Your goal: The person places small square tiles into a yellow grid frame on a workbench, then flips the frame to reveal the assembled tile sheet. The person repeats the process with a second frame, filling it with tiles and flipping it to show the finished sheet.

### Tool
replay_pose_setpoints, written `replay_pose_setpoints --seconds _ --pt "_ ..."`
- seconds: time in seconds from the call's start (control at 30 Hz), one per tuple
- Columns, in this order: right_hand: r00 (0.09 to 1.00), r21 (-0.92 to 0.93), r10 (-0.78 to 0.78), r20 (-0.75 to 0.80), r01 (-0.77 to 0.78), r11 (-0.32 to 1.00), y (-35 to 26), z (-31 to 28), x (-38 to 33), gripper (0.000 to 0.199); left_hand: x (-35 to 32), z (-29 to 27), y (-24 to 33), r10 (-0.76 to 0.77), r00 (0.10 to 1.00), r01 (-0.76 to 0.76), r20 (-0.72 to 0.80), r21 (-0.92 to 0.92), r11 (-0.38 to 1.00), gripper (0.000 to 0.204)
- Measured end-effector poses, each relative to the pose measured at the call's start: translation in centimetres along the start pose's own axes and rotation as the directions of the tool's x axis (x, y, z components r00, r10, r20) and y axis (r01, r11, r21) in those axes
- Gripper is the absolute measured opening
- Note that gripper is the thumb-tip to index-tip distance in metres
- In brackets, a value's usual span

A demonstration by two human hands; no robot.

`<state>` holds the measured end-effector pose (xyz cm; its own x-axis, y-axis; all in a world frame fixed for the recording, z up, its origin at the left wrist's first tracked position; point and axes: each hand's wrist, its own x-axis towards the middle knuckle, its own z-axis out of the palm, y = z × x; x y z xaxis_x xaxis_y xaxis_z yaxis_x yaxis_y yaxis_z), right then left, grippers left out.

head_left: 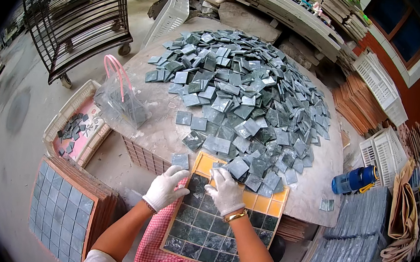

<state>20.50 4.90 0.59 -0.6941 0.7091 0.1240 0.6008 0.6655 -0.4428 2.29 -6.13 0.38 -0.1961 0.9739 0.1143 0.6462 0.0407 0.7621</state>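
Both hands white-gloved. Left hand (165, 187) and right hand (225, 189) press, fingers loosely curled, on glossy dark-green square tiles in the yellow grid tray (264, 204), lower centre; grasp unclear. Loose tile heap (246, 93) covers the round stone table (157, 130). Upper-left plastic bag (119, 100) holds more tiles.

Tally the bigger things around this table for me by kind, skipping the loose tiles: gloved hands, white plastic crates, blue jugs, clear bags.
Gloved hands: 2, left hand, right hand
White plastic crates: 4
Blue jug: 1
Clear bag: 1
Total: 8
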Motion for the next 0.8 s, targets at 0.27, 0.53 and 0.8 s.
replay_pose_setpoints --seconds 0.27,0.53,0.8 --pt "0.941 -0.33 0.074 0.329 0.041 0.943 0.2 -3.7 4.4 0.052 2.6 1.4 -0.7 0.049 0.993 -0.049 0.112 -0.006 0.999 0.049" --pt "0.991 -0.205 0.041 0.129 -0.014 0.979 1.0 -3.4 1.2 0.03 2.8 1.5 -0.7 0.069 0.99 -0.067 0.124 -0.018 0.998 0.041" --pt "0.995 0.215 -0.028 -0.095 0.048 0.975 3.5 -2.0 0.8 0.021 2.8 1.8 -0.6 0.053 0.993 -0.052 0.107 -0.009 0.999 0.038"
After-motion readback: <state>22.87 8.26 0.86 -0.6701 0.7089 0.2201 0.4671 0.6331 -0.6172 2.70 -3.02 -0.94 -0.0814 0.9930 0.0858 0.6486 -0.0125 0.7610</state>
